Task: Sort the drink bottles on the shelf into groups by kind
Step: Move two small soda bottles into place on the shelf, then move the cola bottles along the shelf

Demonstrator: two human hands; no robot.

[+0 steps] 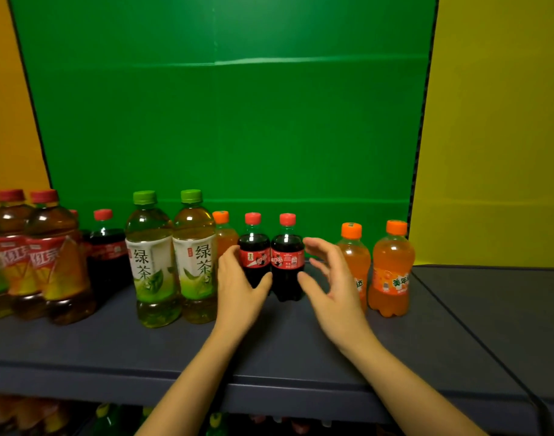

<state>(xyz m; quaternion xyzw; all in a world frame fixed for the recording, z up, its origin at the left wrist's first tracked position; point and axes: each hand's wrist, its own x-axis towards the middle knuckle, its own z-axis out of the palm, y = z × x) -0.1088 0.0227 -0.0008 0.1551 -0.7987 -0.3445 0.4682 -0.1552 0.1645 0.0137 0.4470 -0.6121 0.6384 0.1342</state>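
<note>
The left cola bottle (254,256) is held by the left hand (238,287) grip, while the open right hand (329,278) grip, near the orange soda bottle (358,251), might knock it over.

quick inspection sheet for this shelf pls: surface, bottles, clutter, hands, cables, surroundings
surface: dark grey-blue shelf
job's things: two red tea bottles far left; a cola bottle behind them; two green tea bottles; one orange soda behind those; mid-shelf, left cola and right cola side by side; two orange sodas at right
clutter: nothing seen
hands: left hand grips the left cola; right hand has its fingers spread beside the right cola, contact unclear
cables: dark line across the shelf's right end, cable or seam, cannot tell
surroundings: green backdrop, yellow panels at both sides, dim bottles on a lower shelf
</note>
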